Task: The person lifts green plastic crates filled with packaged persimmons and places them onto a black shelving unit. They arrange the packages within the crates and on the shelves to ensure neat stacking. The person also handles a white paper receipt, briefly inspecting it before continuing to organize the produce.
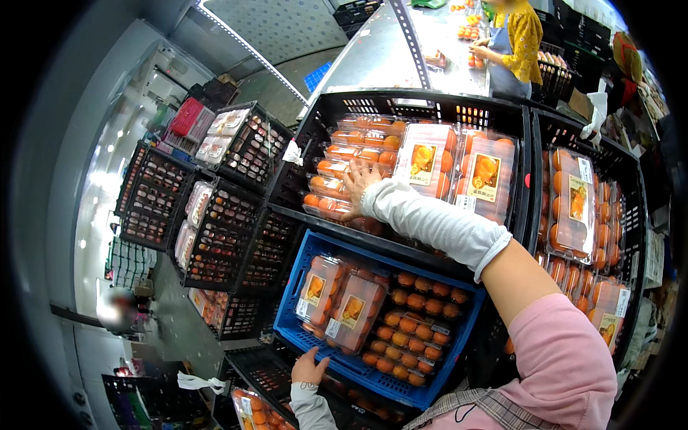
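Note:
My right hand [363, 188] lies with spread fingers on clear plastic packs of orange fruit [328, 185] at the left side of a black crate [413, 98]. Beside it in that crate are two labelled packs [424, 159] with clear lids. Nearer to me is a blue crate [285, 324] with two labelled packs [354, 309] on its left side and several rows of orange fruit [410, 335] on its right. At its near left rim rests my left hand [308, 368], thumb and forefinger apart, holding nothing visible. Both forearms wear white sleeves.
Another black crate [635, 215] of fruit packs stands at the right. Stacked black crates [228, 233] fill the left, with a pink crate [188, 118] behind. Beyond a metal post [410, 43], a person in a yellow top [525, 44] handles fruit at a metal table [369, 61].

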{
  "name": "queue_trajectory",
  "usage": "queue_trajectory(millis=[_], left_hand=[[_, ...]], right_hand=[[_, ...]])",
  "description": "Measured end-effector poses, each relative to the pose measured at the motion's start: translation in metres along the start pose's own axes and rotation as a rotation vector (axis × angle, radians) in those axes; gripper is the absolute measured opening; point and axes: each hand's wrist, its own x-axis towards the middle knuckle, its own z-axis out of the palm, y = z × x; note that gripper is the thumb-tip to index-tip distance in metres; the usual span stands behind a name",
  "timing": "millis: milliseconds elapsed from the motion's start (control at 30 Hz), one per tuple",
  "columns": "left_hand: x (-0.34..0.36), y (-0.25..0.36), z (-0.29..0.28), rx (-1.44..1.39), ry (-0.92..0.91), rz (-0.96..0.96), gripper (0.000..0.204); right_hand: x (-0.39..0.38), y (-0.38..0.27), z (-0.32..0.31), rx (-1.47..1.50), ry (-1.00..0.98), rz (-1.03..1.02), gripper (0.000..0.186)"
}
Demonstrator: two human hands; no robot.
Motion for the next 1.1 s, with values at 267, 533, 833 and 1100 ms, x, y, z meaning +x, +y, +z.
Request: queue_trajectory(millis=[267,533,833,1100], left_hand=[[-0.002,0.000,-0.002,-0.002,0.029,0.047,0.057],[0.004,0.003,0.003,0.033,0.068,0.110,0.055],[0.016,0.011,0.016,0.223,0.071,0.110,0.056],[0.007,0.009,0.024,0.484,0.425,0.252,0.022]], right_hand=[[-0.008,-0.016,0.000,-0.043,0.049,-0.024,0.114],[0.051,0.054,0.007,0.235,0.057,0.289,0.099],[0.069,0.036,0.013,0.229,0.556,-0.133,0.061],[-0.058,-0.067,-0.032,0.095,0.149,-0.440,0.060]])
